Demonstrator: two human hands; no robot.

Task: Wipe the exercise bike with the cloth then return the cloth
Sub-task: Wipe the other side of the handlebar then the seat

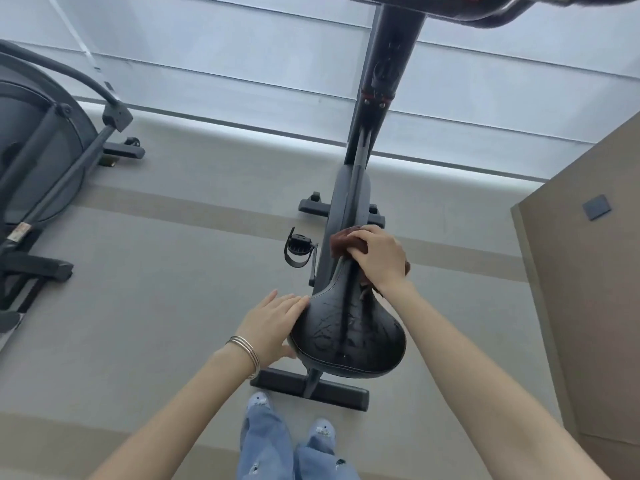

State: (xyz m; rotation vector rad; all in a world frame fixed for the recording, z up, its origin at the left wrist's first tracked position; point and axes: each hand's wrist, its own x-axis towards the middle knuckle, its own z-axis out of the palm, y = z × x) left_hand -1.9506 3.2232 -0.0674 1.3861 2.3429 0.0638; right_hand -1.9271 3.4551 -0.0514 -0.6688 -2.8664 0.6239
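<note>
Head view looks straight down on the bike [349, 209], its saddle [348, 336] near centre and the frame running away toward 12 o'clock to the handlebar [485, 12] at the top edge.

At about 1 o'clock from the saddle, the right hand [379, 258] has its grip closed over the cloth [341, 242], a dark reddish-brown wad pressed to the frame just ahead of the saddle's nose. Fingers curl over the top of the cloth, so the palm bears down while the fabric wraps the tube; that suits rubbing along a narrow spine, not a flat face.

At 9 o'clock from the saddle, the left hand [273, 323] lies with its grip open and holding nothing, fingers flat against the saddle's left flank and thumb under its rim. I judge it is there to brace the saddle so the bike does not rock or swivel under the rubbing.

A pedal [299, 247] sticks out at 10 o'clock from the saddle, clear of both hands. Feet [259, 403] stand at 6 o'clock behind the rear foot bar [308, 388], which puts the person close enough to reach forward over the saddle. A second machine [45, 161] stands well apart at 9 o'clock.

Wiping looks to be in hand, with the return of the cloth not yet begun; where it belongs is not in view.
</note>
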